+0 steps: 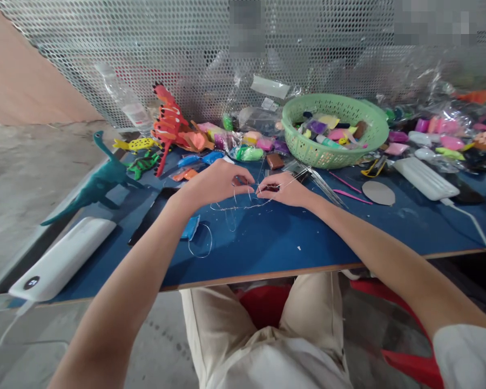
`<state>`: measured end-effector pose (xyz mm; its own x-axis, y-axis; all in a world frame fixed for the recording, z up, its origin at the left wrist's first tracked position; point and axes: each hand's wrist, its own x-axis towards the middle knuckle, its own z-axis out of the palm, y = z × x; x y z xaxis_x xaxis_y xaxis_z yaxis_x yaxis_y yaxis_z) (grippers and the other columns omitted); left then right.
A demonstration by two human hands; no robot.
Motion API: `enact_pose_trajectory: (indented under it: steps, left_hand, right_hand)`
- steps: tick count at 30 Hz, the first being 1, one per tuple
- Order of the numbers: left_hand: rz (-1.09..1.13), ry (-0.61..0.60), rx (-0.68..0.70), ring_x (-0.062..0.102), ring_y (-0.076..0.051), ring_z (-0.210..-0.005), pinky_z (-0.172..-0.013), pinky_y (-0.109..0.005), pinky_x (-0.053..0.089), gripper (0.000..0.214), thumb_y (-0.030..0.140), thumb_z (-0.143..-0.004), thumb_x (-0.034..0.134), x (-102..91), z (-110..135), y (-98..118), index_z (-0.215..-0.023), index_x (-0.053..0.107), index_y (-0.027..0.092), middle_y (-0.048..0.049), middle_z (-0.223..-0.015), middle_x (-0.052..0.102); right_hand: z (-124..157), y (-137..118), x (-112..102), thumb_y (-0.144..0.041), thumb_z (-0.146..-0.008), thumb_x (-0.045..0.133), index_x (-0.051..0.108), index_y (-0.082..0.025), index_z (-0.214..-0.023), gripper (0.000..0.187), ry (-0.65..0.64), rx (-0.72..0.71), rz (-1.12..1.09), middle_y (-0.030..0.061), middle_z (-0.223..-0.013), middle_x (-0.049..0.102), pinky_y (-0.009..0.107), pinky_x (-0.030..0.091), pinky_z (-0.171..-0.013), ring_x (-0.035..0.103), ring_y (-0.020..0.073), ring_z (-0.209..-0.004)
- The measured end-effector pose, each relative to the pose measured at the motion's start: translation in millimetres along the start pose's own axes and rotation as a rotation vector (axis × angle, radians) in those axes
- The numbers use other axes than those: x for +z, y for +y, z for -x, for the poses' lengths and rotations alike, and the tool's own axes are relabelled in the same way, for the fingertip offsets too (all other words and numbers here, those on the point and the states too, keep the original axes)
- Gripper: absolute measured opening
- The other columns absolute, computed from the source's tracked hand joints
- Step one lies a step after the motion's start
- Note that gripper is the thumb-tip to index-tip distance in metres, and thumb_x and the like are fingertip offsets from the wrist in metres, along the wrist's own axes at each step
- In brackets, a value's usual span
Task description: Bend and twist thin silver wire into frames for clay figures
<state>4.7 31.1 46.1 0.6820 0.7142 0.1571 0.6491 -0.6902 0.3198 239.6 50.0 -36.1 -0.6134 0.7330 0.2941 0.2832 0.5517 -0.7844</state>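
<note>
A thin silvery wire frame (247, 207), bent and twisted with several loops and loose ends, is held just above the blue table. My left hand (218, 181) curves round its left part, with thumb and fingertips closed on the wire. From the other side my right hand (285, 189) pinches the wire close to the left fingertips, and long strands run up past its knuckles. The exact grip points are too fine to make out. A blue packet (191, 228) and a loose wire loop (200, 241) lie below my left wrist.
A green basket (336, 158) of clay packets stands behind. Dinosaur figures, one teal (101, 181) and one red (168, 121), stand left. White power banks (65, 258) lie at both sides. Straight wires (326, 186), pink tools (352, 196) and a grey oval (378, 193) lie right.
</note>
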Motion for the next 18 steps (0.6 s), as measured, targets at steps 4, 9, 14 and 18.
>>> enact_pose_trajectory:
  steps: [4, 9, 14, 18]
  left_hand:
    - [0.013, 0.023, 0.012, 0.065, -0.014, -0.066, -0.068, -0.027, 0.046, 0.026, 0.045, -0.091, 0.060, 3.3, 0.9, 0.3, -0.097, 0.078, 0.027, 0.0002, -0.079, 0.076]
    - [-0.006, 0.004, 0.007, 0.063, -0.013, -0.054, -0.061, -0.027, 0.044, 0.026, 0.045, -0.092, 0.059, 4.2, 2.1, -1.3, -0.093, 0.078, 0.028, 0.0017, -0.065, 0.072]
    - [0.013, 0.105, -0.021, 0.064, -0.014, -0.053, -0.060, -0.028, 0.047, 0.029, 0.047, -0.093, 0.057, 3.1, 8.7, 1.4, -0.091, 0.079, 0.027, 0.0012, -0.062, 0.071]
    - [0.068, 0.206, -0.071, 0.066, -0.015, -0.056, -0.061, -0.028, 0.049, 0.030, 0.046, -0.095, 0.056, -0.6, 16.7, 6.9, -0.092, 0.078, 0.026, 0.0014, -0.061, 0.071]
  right_hand:
    - [-0.2, -2.0, 1.0, -0.040, -0.089, 0.066, 0.075, -0.021, -0.088, 0.021, -0.012, -0.020, 0.054, 0.0020, -0.080, 0.071, 0.029, 0.041, -0.063, 0.057, 0.0140, -0.065]
    - [1.8, -1.7, -2.6, -0.039, -0.090, 0.065, 0.074, -0.021, -0.090, 0.019, -0.031, -0.030, 0.084, 0.0011, -0.077, 0.071, 0.030, 0.043, -0.065, 0.060, 0.0150, -0.066]
    - [3.3, -6.2, -2.5, -0.040, -0.090, 0.065, 0.074, -0.023, -0.091, 0.019, -0.011, -0.014, 0.028, 0.0027, -0.085, 0.073, 0.032, 0.048, -0.071, 0.064, 0.0177, -0.075]
    - [5.8, -19.0, -0.3, -0.049, -0.087, 0.069, 0.075, -0.025, -0.098, 0.027, 0.119, 0.018, -0.065, 0.0040, -0.096, 0.074, 0.034, 0.050, -0.074, 0.065, 0.0195, -0.081]
